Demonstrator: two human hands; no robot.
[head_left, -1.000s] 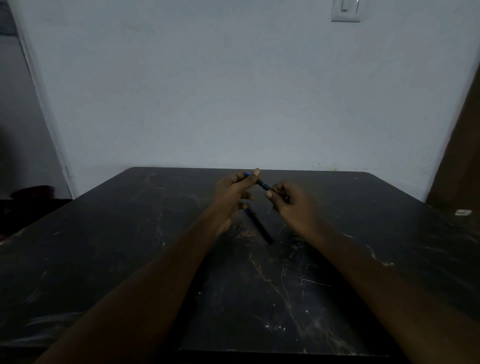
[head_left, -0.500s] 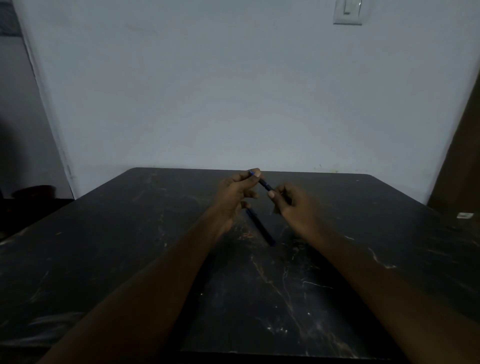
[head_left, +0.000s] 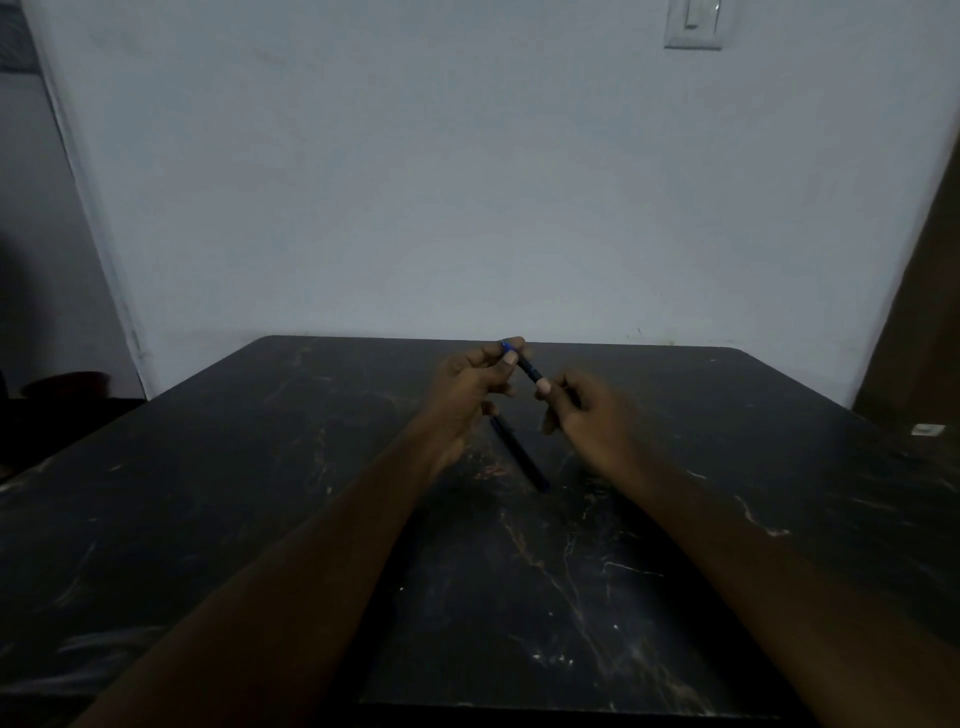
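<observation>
- The tabletop (head_left: 571, 597) is black stone with pale veins, dimly lit; both forearms cross its near edge toward the middle
- A dark pen (head_left: 519, 452) lies flat on the tabletop between the wrists, slanting from far left to near right
- Just above it, closer to the far edge, the left hand (head_left: 467, 384) pinches the blue end of a blue-tipped pen (head_left: 529, 369); the right hand (head_left: 587, 410) pinches its other end; this pen is clear of the surface
- Beyond the far edge stands a plain pale wall (head_left: 467, 182); a white light switch (head_left: 693, 23) sits high toward the right
</observation>
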